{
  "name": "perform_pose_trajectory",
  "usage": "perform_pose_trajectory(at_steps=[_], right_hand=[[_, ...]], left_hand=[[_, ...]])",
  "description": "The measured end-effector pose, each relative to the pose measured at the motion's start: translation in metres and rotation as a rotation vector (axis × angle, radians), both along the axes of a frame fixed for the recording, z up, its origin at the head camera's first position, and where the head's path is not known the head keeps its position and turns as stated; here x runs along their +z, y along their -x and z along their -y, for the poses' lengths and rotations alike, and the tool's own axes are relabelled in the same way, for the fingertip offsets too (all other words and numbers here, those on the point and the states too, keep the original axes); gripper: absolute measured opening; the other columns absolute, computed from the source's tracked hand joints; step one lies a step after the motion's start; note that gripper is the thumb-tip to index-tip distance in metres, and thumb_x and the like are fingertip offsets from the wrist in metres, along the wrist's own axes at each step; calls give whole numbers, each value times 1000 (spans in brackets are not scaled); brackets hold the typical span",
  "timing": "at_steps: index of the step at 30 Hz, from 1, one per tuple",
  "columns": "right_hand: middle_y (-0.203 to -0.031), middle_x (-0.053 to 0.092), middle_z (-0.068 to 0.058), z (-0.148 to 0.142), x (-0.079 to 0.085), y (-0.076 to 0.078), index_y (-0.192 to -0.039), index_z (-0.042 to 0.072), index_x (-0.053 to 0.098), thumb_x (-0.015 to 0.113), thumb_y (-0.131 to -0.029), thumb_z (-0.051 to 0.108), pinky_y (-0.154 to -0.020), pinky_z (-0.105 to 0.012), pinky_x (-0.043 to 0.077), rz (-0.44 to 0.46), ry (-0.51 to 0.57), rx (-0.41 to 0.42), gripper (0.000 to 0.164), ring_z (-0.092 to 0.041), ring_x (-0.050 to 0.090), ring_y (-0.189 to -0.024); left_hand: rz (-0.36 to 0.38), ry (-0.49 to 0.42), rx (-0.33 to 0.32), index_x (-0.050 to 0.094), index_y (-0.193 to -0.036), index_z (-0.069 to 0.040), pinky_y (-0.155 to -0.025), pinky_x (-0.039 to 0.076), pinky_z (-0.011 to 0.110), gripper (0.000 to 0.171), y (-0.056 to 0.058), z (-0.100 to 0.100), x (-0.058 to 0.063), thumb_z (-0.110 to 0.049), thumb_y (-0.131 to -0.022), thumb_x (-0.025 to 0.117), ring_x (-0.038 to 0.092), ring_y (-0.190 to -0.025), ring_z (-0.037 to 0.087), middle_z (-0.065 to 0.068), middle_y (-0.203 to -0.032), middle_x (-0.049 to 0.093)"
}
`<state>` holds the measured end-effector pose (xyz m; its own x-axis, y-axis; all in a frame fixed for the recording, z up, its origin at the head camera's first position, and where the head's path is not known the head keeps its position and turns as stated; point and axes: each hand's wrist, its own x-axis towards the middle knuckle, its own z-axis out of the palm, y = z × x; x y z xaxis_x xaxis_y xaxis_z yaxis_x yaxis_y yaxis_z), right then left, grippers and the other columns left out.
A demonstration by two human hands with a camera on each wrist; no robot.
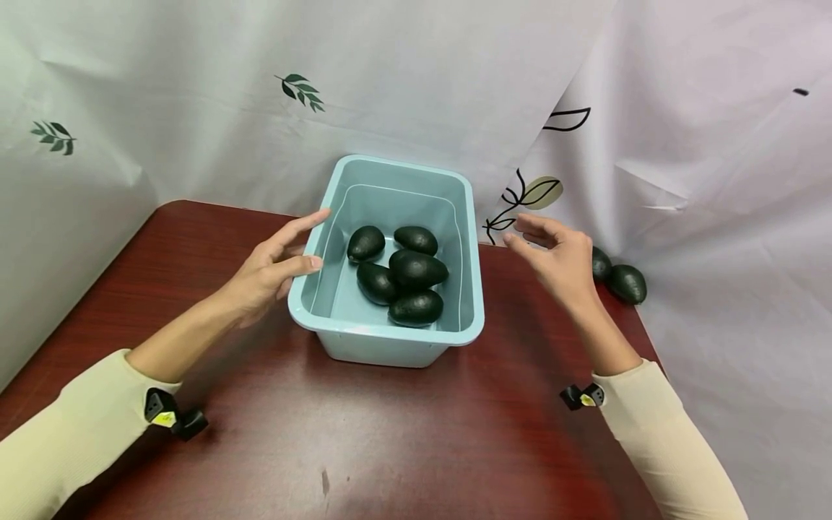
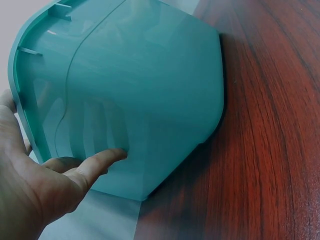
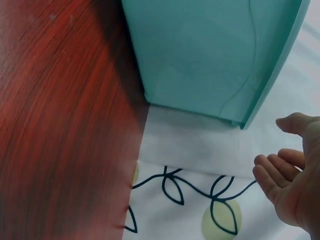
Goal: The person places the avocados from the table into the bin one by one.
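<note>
A light blue plastic bin (image 1: 383,348) stands upright on the table, with several dark green avocados (image 1: 418,270) lying in it. My left hand (image 1: 263,278) holds the bin's left rim. Its thumb and index finger rest at the rim, while other fingers touch the outer wall, as the left wrist view shows. To the right of the bin, my right hand (image 1: 559,263) hovers apart from it, fingers loosely bent and nothing in them. Two more avocados (image 1: 627,284) lie behind the right wrist at the table's right edge, one partly hidden.
The dark red wooden table (image 1: 364,448) stretches in front of the bin. White cloth (image 1: 214,144) with leaf prints hangs right behind it and along both sides. A small black device (image 1: 174,415) is strapped to each sleeve.
</note>
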<state>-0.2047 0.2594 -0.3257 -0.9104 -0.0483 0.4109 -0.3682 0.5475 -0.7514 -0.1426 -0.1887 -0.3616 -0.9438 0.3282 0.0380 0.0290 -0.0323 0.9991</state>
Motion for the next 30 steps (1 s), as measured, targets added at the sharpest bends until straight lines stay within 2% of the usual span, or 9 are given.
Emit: perform_pose_trajectory(at_steps=[4, 7, 17, 22, 30], right_hand=[[-126, 85, -16, -7, -2, 3, -131, 6, 84, 92, -95, 21, -93, -13, 62, 9, -1, -32, 40, 8, 77, -101], [-126, 84, -19, -12, -3, 5, -132, 6, 83, 92, -95, 22, -89, -8, 59, 23, 10, -49, 41, 12, 75, -97], [-126, 84, -20, -26, -10, 9, -133, 6, 83, 91, -95, 24, -85, -5, 57, 73, 0, -107, 43, 18, 73, -89], [-126, 84, -19, -33, -13, 11, -133, 6, 83, 91, -96, 27, -85, -5, 56, 82, -21, -133, 44, 20, 71, -90], [-127, 83, -21, -43, -17, 15, -134, 4, 82, 90, -97, 26, -85, -4, 56, 94, -22, -159, 44, 21, 70, -89]], left_hand=[[-1, 0, 1, 38, -177, -33, -91, 69, 37, 75, 0, 0, 0, -9, -111, 63, 80, -113, 17, 7, -138, 73], [-2, 4, 2, 38, -177, -33, -91, 69, 37, 75, 0, 0, 0, -9, -111, 63, 80, -112, 17, 7, -138, 73], [-2, 7, 5, 39, -176, -33, -90, 70, 38, 75, 0, 0, 0, -9, -110, 63, 80, -107, 18, 6, -137, 74], [-2, 5, 5, 38, -177, -32, -90, 70, 39, 74, 0, 0, 1, -9, -110, 63, 80, -109, 17, 7, -138, 73], [-6, 12, 8, 39, -176, -33, -89, 69, 38, 74, 0, 0, 1, -10, -111, 63, 80, -103, 16, 4, -134, 76]])
